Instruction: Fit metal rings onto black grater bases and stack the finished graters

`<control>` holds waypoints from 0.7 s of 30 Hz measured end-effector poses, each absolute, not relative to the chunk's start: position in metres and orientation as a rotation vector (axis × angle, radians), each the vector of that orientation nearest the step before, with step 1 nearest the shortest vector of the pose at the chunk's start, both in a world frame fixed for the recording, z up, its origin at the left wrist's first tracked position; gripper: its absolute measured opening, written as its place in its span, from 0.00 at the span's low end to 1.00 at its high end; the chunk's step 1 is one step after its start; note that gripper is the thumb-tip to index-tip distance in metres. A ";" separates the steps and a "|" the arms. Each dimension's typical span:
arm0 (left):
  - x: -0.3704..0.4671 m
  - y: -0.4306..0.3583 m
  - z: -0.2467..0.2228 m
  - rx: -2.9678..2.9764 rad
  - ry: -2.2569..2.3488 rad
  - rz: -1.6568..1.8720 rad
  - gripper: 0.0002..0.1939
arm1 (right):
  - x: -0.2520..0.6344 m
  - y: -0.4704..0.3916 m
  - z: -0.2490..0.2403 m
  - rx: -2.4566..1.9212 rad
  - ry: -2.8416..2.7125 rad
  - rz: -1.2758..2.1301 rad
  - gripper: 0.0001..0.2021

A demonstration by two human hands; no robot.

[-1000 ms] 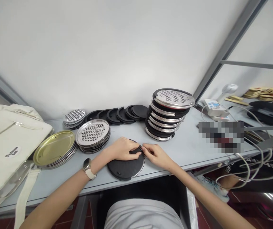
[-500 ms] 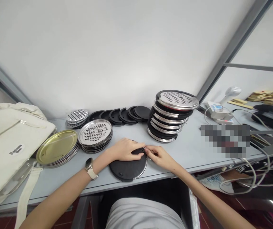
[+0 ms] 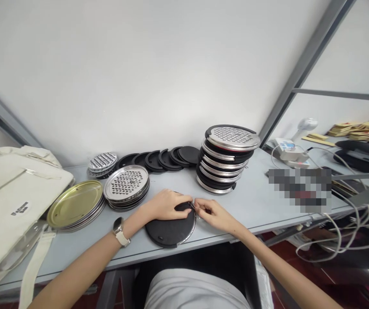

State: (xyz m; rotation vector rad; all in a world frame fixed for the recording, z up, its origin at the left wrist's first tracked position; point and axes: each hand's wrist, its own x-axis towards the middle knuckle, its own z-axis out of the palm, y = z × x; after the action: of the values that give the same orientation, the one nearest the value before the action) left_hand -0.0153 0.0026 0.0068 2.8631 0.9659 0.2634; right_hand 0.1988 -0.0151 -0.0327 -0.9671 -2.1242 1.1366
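Note:
A round black plastic disc [image 3: 171, 234] with a silvery metal rim along its right side lies near the table's front edge. My left hand [image 3: 166, 205] rests over its upper part, thumb and fingers closed about the far right edge. At that same edge my right hand [image 3: 212, 213] is pinched, its fingertips against the rim. A small shiny bit shows between the two hands, too small to name. Behind them are a stack of round metal grater plates [image 3: 126, 183] and a tall stack of black-rimmed graters [image 3: 234, 137].
Gold-coloured round plates [image 3: 74, 204] are stacked at left, beside a cream bag [image 3: 0, 206] whose strap hangs off the table. Black plastic discs [image 3: 154, 161] overlap in a row along the wall, near small grater discs [image 3: 103, 161]. White cables [image 3: 339, 240] hang at right.
The view has shifted slightly. My right fingertips have parted a little from my left hand at the disc's edge; the disc stays in place.

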 end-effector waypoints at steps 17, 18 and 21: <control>-0.015 0.003 0.006 2.815 0.929 0.294 0.15 | 0.198 -0.018 -0.030 -0.971 -2.115 1.125 0.17; -0.015 0.003 0.006 2.811 0.931 0.294 0.15 | 0.198 -0.018 -0.030 -0.975 -2.113 1.127 0.17; -0.015 0.003 0.006 2.796 0.942 0.309 0.15 | 0.198 -0.018 -0.030 -0.978 -2.111 1.123 0.16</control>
State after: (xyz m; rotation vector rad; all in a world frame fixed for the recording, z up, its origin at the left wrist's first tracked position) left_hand -0.0152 0.0030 0.0056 2.7965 0.9417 0.3088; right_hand 0.1976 -0.0176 -0.0297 -0.9779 -2.1107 1.1225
